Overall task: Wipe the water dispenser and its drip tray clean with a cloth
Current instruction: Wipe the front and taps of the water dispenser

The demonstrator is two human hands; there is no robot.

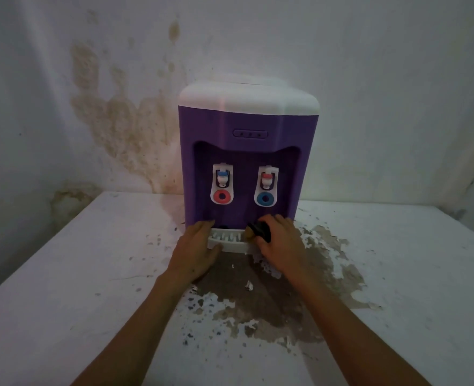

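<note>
A purple water dispenser [247, 151] with a white lid stands on a white table, its two white taps facing me. At its foot sits the white slotted drip tray [227, 240]. My left hand [197, 246] holds the tray's left end, thumb on its front edge and fingers at the dispenser's base. My right hand [280, 240] grips a dark, bunched cloth with a yellowish patch [259, 231] and presses it on the tray's right end.
The white table [91, 274] has a large patch of peeled, brown-stained paint [286, 280] in front of and to the right of the dispenser. A stained white wall [119, 121] rises close behind. The table's left edge runs diagonally at the left.
</note>
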